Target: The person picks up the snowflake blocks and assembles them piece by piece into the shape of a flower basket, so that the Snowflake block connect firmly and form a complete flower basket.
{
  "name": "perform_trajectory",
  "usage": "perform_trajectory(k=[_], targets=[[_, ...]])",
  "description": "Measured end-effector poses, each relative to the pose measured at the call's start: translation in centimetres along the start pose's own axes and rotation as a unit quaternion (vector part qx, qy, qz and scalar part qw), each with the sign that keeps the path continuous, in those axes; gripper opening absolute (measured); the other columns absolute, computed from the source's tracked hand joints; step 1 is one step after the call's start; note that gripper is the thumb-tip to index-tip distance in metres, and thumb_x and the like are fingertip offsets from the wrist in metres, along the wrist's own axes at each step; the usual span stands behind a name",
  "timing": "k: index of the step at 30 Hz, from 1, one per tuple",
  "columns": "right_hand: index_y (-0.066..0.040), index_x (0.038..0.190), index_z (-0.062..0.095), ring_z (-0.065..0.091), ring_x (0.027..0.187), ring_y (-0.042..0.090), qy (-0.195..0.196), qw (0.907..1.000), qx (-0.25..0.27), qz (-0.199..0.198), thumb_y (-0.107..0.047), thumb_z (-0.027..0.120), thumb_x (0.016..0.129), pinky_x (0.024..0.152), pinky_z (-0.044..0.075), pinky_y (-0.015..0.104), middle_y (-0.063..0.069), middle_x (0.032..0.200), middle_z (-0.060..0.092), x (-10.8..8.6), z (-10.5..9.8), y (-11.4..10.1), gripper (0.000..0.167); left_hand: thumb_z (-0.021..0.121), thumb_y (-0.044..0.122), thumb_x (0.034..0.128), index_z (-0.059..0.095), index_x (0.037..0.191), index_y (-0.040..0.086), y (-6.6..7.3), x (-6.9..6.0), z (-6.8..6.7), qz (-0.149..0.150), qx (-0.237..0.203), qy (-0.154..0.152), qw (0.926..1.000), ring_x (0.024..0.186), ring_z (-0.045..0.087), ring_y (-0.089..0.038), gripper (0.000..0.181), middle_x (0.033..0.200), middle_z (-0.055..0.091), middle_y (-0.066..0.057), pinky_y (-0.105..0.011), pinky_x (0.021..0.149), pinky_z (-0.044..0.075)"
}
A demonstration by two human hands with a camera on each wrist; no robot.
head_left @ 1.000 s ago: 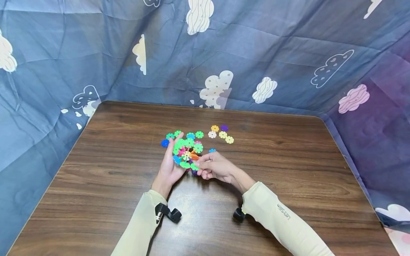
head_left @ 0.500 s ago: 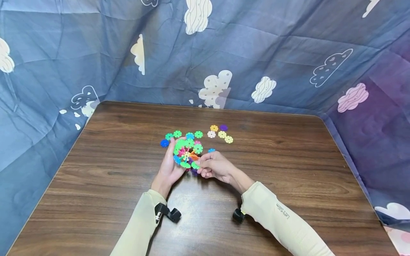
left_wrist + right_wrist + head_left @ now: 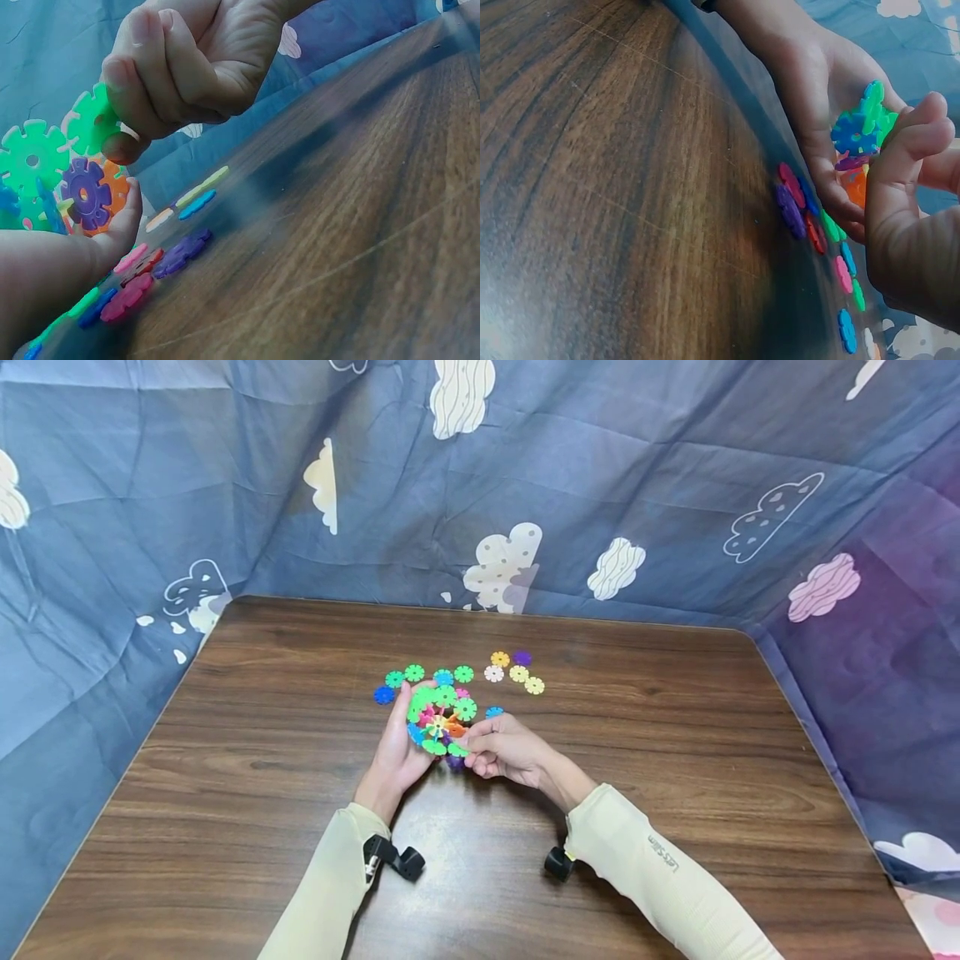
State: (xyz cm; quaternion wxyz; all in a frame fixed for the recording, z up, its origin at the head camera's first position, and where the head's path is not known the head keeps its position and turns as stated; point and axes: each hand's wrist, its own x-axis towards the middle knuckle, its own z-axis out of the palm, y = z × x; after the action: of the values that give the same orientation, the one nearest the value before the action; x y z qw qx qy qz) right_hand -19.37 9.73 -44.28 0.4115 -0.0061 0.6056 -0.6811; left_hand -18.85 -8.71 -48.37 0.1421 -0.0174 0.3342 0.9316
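Observation:
My left hand (image 3: 400, 750) holds a cluster of interlocked plastic snowflake discs (image 3: 438, 724) above the table. Green, blue, orange, pink and purple discs make it up, with a pale yellow one near the middle. At its right side my right hand (image 3: 517, 753) pinches a green disc (image 3: 91, 120) between thumb and fingertips. That disc sits at the cluster's edge; whether it is slotted in I cannot tell. In the right wrist view, the cluster's blue disc (image 3: 855, 133) shows against the left palm, and the right fingers partly hide the rest.
Loose discs lie on the wooden table (image 3: 675, 760) beyond the hands: yellow (image 3: 534, 686), white (image 3: 493, 673), orange (image 3: 500, 658), purple (image 3: 522, 657), green (image 3: 414, 672) and blue (image 3: 384, 695). Under the cluster lie more, among them a purple disc (image 3: 182, 253). A cloud-printed cloth hangs behind.
Both hands stay almost in place. The left fingertips, which stuck out beyond the cluster a second ago, have drawn in slightly. The right hand keeps its pinch on the green disc.

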Motion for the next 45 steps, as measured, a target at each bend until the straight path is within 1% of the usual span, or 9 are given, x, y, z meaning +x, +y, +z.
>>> perform_trajectory(k=[7,13,16,22,28,33,37,41,45], targets=[[-0.005,0.088,0.061,0.061,0.049,0.004,-0.010,0.9999,0.006,0.006,0.001,0.050,0.099,0.050,0.053,0.016,0.002,0.061,0.068,0.2,0.0,0.2,0.016,0.025,0.056,0.1045,0.046,0.124,0.021,-0.1,0.0,0.0,0.006,0.011,0.004,0.9999,0.114,0.056,-0.014,0.046,0.122,0.055,0.001,-0.031,0.097,0.051],[-0.004,0.089,0.061,0.063,0.052,0.005,0.000,1.0000,0.006,0.004,0.001,0.051,0.100,0.053,0.055,0.017,0.003,0.064,0.069,0.3,-0.1,0.3,0.016,0.025,0.057,0.1042,0.047,0.123,0.022,-0.1,0.1,0.1,0.006,0.016,0.003,0.9999,0.113,0.056,-0.013,0.045,0.119,0.056,0.002,-0.030,0.095,0.052],[-0.003,0.090,0.060,0.064,0.053,0.006,0.015,0.9999,0.006,0.006,0.001,0.051,0.100,0.054,0.056,0.018,0.003,0.065,0.069,0.3,0.0,0.3,0.014,0.025,0.056,0.1046,0.047,0.124,0.021,-0.2,0.1,0.0,0.007,0.013,-0.002,0.9999,0.113,0.055,-0.014,0.046,0.119,0.056,0.002,-0.031,0.095,0.052],[0.000,0.092,0.060,0.063,0.052,0.007,0.069,0.9976,0.004,-0.011,0.000,0.055,0.098,0.052,0.054,0.018,0.004,0.064,0.069,0.4,0.4,0.8,0.008,0.025,0.053,0.1062,0.045,0.126,0.018,-0.2,0.0,0.0,0.011,0.011,-0.004,0.9999,0.114,0.056,-0.018,0.046,0.121,0.056,-0.002,-0.033,0.095,0.053],[0.000,0.089,0.059,0.061,0.048,0.007,0.112,0.9930,0.005,-0.037,0.001,0.059,0.096,0.049,0.052,0.018,0.004,0.061,0.066,0.5,1.0,1.4,0.007,0.023,0.049,0.1079,0.043,0.126,0.018,-0.2,0.0,0.2,-0.002,0.002,0.012,0.9999,0.113,0.055,-0.018,0.041,0.119,0.056,-0.002,-0.034,0.093,0.052],[0.001,0.090,0.057,0.059,0.046,0.007,0.141,0.9884,0.001,-0.056,0.001,0.059,0.096,0.046,0.049,0.016,0.003,0.059,0.064,0.8,1.5,1.8,0.006,0.023,0.049,0.1079,0.042,0.128,0.018,-0.4,0.1,0.3,-0.001,0.001,0.021,0.9998,0.112,0.055,-0.018,0.041,0.121,0.055,-0.002,-0.034,0.092,0.052],[0.002,0.090,0.056,0.057,0.045,0.007,0.156,0.9853,-0.001,-0.068,0.001,0.057,0.097,0.045,0.047,0.015,0.003,0.058,0.064,0.8,1.8,1.9,0.008,0.024,0.046,0.1083,0.044,0.124,0.019,-0.4,0.2,0.4,0.014,0.013,0.020,0.9996,0.111,0.055,-0.017,0.037,0.120,0.053,-0.001,-0.033,0.091,0.053],[0.004,0.090,0.056,0.056,0.046,0.008,0.161,0.9835,-0.003,-0.083,0.001,0.056,0.098,0.045,0.046,0.016,0.003,0.059,0.063,0.8,2.1,1.8,0.008,0.025,0.042,0.1087,0.046,0.118,0.020,-0.3,0.2,0.6,0.027,0.012,0.017,0.9994,0.110,0.054,-0.016,0.031,0.119,0.053,0.000,-0.031,0.092,0.051],[0.005,0.091,0.055,0.056,0.046,0.008,0.168,0.9805,-0.010,-0.101,0.001,0.056,0.098,0.044,0.046,0.016,0.003,0.059,0.063,0.7,2.4,1.6,0.009,0.025,0.041,0.1087,0.046,0.115,0.021,-0.3,0.3,0.8,0.030,0.010,0.017,0.9994,0.108,0.053,-0.016,0.030,0.117,0.053,0.001,-0.029,0.090,0.051]])
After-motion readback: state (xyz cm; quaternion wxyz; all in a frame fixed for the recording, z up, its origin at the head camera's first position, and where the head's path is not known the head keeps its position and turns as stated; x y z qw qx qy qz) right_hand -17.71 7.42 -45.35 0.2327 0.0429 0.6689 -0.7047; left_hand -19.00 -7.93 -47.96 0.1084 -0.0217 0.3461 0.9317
